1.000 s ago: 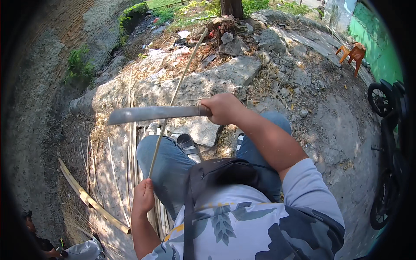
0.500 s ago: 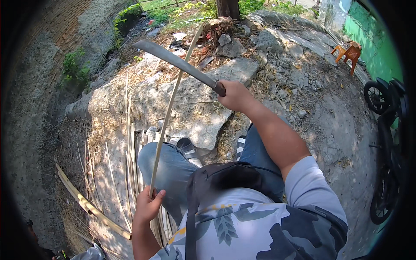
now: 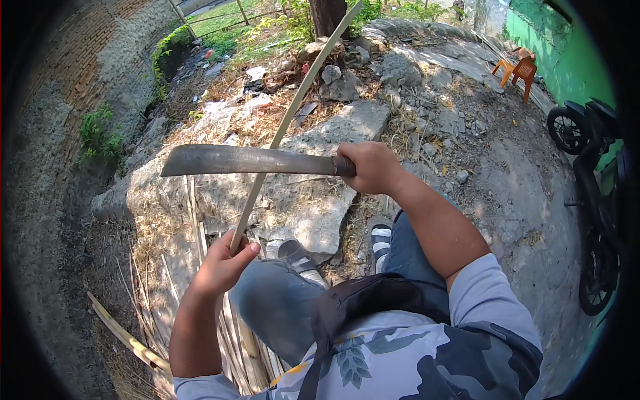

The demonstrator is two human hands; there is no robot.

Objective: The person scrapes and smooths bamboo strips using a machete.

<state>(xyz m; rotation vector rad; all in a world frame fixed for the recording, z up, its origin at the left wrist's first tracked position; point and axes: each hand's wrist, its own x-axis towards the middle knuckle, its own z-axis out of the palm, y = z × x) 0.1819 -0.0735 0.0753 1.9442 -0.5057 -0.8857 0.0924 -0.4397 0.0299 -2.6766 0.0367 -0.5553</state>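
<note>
A machete [image 3: 247,160] with a broad dark blade is gripped by its handle in my right hand [image 3: 371,168]. The blade lies nearly level, its tip to the left, and crosses over a long pale strip of split bamboo [image 3: 301,90]. My left hand [image 3: 227,259] is closed round the strip's lower end, above my left knee. From there the strip slants up and away to the right, its far end in front of the tree trunk. Whether the blade touches the strip I cannot tell. More bamboo strips [image 3: 243,350] lie on the ground beside my left leg.
Thicker bamboo pieces [image 3: 127,333] lie at the lower left. A broken concrete slab [image 3: 313,207] and rubble stretch ahead of my sandalled feet. Farther off are a tree trunk [image 3: 329,19] and an orange plastic chair [image 3: 522,72]. A black motorbike [image 3: 593,200] stands at the right.
My left hand has risen and moved forward with the bamboo strip. The machete has swung from a slant to nearly level, its tip lower and farther left. My view has shifted slightly.
</note>
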